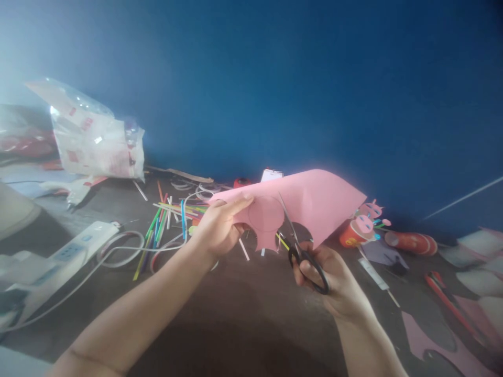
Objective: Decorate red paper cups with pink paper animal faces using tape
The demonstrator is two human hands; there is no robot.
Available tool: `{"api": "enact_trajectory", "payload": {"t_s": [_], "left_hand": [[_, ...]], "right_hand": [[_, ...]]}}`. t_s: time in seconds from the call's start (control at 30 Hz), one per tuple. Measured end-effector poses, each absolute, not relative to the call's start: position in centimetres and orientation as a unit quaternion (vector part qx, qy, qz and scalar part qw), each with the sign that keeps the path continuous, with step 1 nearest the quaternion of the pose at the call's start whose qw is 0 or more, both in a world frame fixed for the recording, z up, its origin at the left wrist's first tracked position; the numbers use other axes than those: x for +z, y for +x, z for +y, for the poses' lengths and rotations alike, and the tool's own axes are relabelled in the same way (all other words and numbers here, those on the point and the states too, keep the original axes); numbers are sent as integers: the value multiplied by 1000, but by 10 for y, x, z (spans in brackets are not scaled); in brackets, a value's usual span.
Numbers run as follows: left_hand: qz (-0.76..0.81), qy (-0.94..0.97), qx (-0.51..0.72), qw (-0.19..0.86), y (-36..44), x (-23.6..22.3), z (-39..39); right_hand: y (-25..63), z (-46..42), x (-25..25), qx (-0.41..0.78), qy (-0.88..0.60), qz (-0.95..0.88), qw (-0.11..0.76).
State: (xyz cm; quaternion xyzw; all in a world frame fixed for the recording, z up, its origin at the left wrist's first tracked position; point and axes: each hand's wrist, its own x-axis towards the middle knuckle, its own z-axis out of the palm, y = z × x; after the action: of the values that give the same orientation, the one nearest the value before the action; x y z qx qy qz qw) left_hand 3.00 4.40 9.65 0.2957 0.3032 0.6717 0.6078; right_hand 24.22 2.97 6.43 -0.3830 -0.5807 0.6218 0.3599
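Note:
My left hand [222,226] pinches a large pink paper sheet [318,196] near its left end, with the thumb on top. A circle [267,213] is outlined on the sheet beside my thumb, and rounded pieces have been cut from the lower edge. My right hand [324,272] is closed around the black handles of a pair of scissors [295,248]. The blades point up and left, lying at the right side of the outlined circle. Part of the left fingers is hidden under the paper.
Coloured sticks [157,225] lie behind my left hand. A power strip [70,256] with white cable, a glue gun [74,188] and a plastic bag [98,141] are on the left. On the right are a red paper cup [356,233], a red cutter [451,301] and pink paper scraps [436,348].

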Motion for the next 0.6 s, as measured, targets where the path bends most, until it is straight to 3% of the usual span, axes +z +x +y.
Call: {"api": "enact_trajectory", "payload": {"t_s": [0.6], "left_hand": [[302, 329, 660, 604, 27, 95, 47]], "right_hand": [[241, 33, 71, 613, -379, -589, 364]]}}
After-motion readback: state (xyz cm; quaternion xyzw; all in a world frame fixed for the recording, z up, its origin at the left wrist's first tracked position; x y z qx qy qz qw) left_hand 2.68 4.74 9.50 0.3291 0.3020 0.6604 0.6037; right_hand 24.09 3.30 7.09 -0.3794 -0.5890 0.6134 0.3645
